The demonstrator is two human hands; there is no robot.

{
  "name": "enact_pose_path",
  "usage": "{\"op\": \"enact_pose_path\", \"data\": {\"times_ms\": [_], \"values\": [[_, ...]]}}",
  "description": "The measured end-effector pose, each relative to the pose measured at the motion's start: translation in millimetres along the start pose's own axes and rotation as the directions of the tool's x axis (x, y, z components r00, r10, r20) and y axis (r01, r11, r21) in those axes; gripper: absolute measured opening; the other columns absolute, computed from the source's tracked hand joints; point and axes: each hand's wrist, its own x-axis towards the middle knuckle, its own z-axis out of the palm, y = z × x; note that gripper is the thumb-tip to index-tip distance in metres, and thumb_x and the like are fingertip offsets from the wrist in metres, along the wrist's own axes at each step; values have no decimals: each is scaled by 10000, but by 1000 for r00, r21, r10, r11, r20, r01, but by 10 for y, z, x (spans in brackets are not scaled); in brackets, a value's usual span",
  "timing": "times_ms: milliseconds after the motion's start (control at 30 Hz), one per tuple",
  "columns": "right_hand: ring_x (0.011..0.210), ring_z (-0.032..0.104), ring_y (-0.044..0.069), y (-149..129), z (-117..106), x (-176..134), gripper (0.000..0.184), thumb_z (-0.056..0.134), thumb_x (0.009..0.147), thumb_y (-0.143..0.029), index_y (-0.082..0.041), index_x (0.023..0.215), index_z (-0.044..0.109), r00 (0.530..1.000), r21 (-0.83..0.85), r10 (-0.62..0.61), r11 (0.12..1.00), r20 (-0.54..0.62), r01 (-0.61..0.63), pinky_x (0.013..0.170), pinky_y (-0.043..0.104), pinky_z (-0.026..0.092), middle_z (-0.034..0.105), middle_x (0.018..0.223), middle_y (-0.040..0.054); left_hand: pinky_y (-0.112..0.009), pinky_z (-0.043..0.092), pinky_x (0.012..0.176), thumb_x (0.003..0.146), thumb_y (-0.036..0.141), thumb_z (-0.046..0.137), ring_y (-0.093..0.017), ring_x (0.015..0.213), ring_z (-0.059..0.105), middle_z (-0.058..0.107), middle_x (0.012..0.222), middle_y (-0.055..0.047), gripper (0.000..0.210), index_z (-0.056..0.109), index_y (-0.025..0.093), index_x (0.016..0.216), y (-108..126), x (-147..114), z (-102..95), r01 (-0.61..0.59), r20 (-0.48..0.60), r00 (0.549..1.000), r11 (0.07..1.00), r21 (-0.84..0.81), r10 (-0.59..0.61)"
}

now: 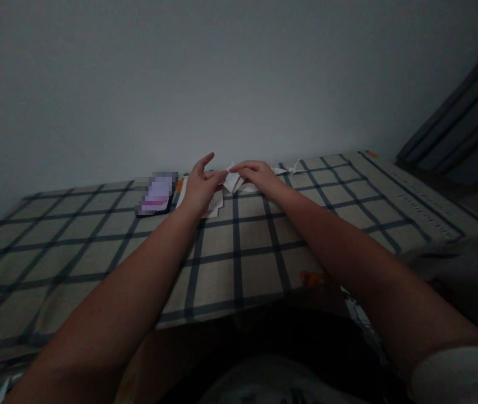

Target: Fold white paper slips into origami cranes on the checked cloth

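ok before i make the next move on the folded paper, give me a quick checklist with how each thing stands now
1. Left hand at the folded paper: ok, at its left side.
2. Right hand on the folded paper: ok, fingers over its upper right.
3. Phone apart from the hands: ok, it lies left of the left hand.
4. Loose paper fully in sight: not ok, the left hand hides part of it.
5. Lighting good: not ok, the scene is dim.
6. Creases sharp and lined up: cannot tell, too small and dark.
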Motion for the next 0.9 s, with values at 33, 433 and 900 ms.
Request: {"op": "enact_pose_path", "data": {"times_ms": [33,433,900], "values": [[797,659,129,6,8,6,150,625,827,-195,-191,958,699,999,17,-2,1000,-32,3,724,248,554,717,897,18,-301,574,746,676,290,790,-160,727,696,739,827,-24,887,417,180,1473,0,-7,2,-5,13,1000,1000,-11,6],[755,659,123,-26,19,33,42,706,804,-153,-170,837,685,986,85,128,989,-109,-119,778,277,572,719,830,24,-337,562,841,674,415,824,-190,867,697,747,962,-102,392,742,135,936,-81,31,-15,58,62,997,998,-31,-56],[694,657,109,-25,35,9,67,704,845,-203,-158,796,712,980,105,185,979,-68,-177,698,230,566,730,787,26,-313,550,698,666,511,823,-206,739,670,743,832,-92,407,770,145,836,-151,44,-62,3,50,999,990,143,-10]]}}
